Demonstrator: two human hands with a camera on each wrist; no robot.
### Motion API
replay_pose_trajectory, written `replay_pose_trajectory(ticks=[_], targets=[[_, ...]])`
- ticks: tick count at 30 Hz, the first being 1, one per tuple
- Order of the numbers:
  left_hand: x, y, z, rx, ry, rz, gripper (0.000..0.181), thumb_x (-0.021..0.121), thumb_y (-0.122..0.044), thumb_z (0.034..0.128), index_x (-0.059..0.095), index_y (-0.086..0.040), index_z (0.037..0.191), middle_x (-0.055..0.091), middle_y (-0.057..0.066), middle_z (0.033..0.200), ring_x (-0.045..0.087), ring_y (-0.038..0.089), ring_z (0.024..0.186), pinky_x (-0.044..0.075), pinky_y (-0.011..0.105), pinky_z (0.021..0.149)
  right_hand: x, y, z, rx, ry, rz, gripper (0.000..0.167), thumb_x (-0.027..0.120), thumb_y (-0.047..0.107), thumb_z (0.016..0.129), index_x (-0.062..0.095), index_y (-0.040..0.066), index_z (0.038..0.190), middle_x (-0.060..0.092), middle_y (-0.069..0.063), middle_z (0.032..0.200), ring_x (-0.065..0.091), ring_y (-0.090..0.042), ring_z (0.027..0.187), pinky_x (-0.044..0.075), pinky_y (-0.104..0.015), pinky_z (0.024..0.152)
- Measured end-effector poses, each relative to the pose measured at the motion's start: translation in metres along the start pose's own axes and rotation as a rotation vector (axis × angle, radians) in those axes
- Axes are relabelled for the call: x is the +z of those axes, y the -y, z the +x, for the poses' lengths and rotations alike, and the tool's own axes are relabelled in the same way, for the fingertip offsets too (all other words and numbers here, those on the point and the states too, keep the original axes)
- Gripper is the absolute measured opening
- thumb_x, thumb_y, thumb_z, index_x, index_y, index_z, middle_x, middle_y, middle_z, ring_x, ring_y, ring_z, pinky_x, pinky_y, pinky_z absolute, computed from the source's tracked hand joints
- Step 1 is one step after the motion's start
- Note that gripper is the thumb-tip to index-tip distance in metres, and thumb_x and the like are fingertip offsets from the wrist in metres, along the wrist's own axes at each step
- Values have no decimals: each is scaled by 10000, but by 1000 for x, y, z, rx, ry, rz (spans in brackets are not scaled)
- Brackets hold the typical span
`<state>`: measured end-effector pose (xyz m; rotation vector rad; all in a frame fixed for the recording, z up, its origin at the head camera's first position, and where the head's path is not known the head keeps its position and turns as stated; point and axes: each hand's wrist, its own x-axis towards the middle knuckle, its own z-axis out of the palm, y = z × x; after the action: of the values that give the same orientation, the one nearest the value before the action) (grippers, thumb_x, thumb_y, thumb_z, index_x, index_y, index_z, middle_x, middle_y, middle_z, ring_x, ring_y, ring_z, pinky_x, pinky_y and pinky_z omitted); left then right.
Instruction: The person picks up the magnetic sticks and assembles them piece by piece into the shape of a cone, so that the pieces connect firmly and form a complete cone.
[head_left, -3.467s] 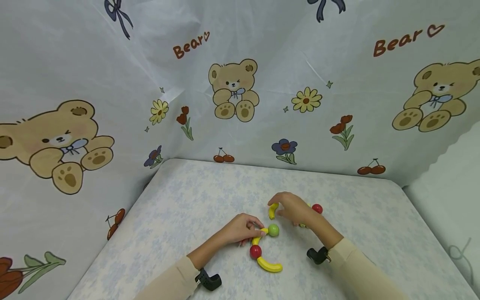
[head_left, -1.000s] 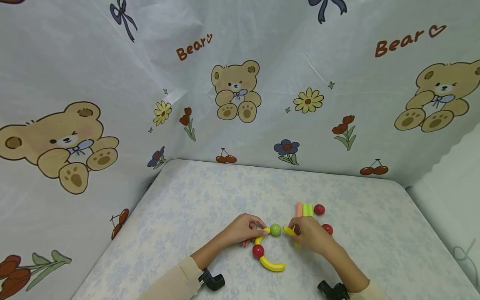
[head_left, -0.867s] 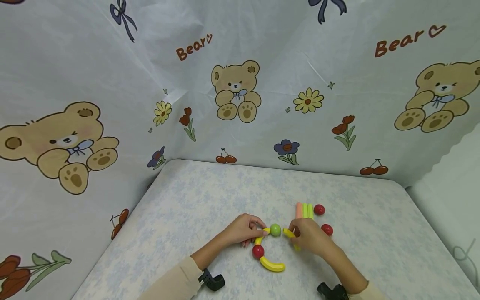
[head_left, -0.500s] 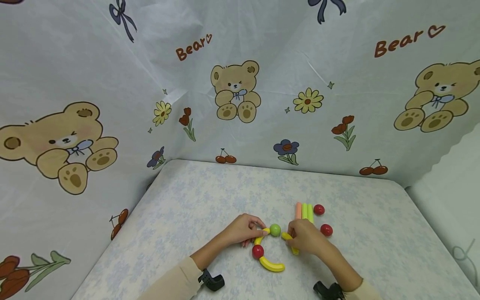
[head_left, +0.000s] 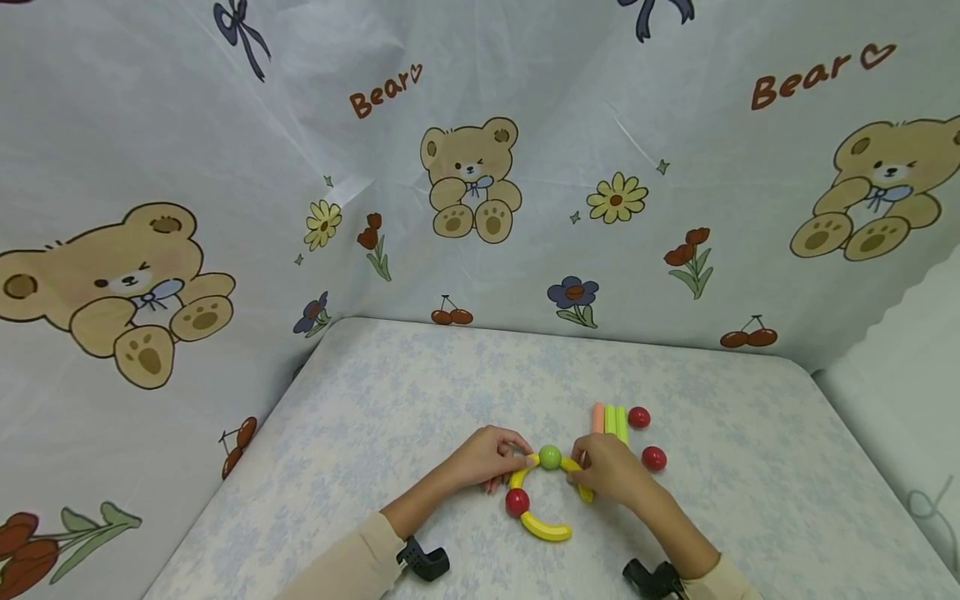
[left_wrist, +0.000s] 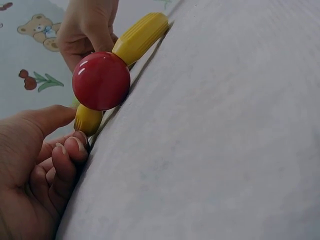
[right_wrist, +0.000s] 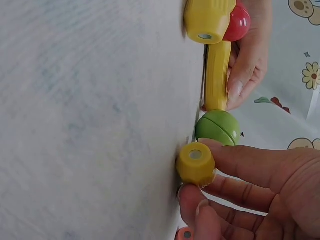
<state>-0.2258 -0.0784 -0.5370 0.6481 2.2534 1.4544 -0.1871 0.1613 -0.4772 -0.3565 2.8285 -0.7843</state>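
Observation:
My left hand pinches a yellow curved magnetic rod between thumb and fingers. One end of that rod meets a green ball, the other a red ball. From the red ball a further yellow curved rod runs to the right along the table. My right hand holds another yellow curved magnetic rod, its upper end at the green ball. In the right wrist view this rod's free end shows a metal disc between thumb and fingers.
Beyond my right hand lie a pink stick and several light green sticks side by side. Two loose red balls sit to their right. The patterned tabletop meets a bear-print cloth at the back.
My right hand has brought its yellow curved rod from the far side down and left to the green ball, turning it on the way. The left hand keeps its grip in place.

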Motion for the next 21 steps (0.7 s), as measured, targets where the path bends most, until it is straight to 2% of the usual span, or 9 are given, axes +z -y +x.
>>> replay_pose_trajectory(ticks=[4,9,12,21], targets=[[-2,0,0,9,12,-11,143,711,-314,973,746,-206,1061,600,22,549,473,126,336,390,254,332,-3,-1,-1,10,6,28,189,886,119,782,701,97,808,575,20,655,518,-128,555,458,-258,501],[-3,-2,-1,12,17,-11,150,710,-311,974,743,-201,1071,602,42,554,478,131,341,390,254,337,-10,-3,-6,54,63,42,279,898,150,772,626,108,721,554,-3,550,496,-125,463,410,-248,467],[-3,-2,-1,11,16,-10,147,709,-307,975,742,-201,1072,603,45,555,480,128,341,396,254,337,-12,-4,-8,62,92,55,295,889,151,783,604,110,717,540,-12,529,480,-122,431,386,-237,451],[-4,0,0,8,45,-18,176,691,-285,987,720,-168,1116,615,31,568,487,120,351,405,255,339,-6,-9,-2,62,44,83,187,865,130,811,687,98,857,555,-12,576,497,-137,461,408,-245,463]])
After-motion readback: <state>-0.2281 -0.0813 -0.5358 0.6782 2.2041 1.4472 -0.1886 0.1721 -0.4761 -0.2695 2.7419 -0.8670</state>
